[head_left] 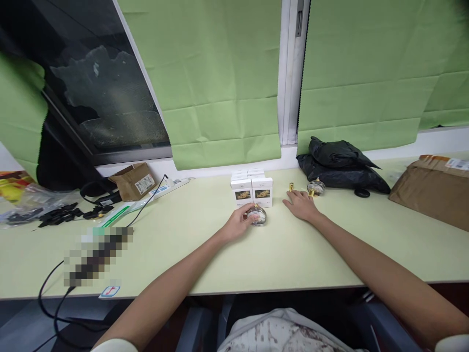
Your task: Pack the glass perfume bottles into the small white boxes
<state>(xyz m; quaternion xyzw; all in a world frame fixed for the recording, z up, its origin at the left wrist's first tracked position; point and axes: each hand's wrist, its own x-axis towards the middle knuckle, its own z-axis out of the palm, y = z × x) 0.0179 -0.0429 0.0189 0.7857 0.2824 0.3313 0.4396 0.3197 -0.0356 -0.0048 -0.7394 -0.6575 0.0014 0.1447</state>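
Note:
My left hand (pixel 238 225) is closed around the side of a round, clear glass bottle (pixel 258 216) with a gold neck, which stands on the table. Just behind that bottle are several small white boxes (pixel 262 187) in two columns, with a golden picture on their fronts. My right hand (pixel 302 205) lies palm down, fingers stretched forward. Beyond its fingertips stands a small gold cap (pixel 291 186), and another gold piece (pixel 311 192) is at its far right side. A second round glass bottle (pixel 317 187) stands behind that piece.
Black plastic bags (pixel 340 166) lie at the back right, near a round black disc (pixel 362 193) and a large brown carton (pixel 434 188). At left are an open cardboard box (pixel 134 182), a white power strip (pixel 166 188), black cables and a blurred item (pixel 98 256).

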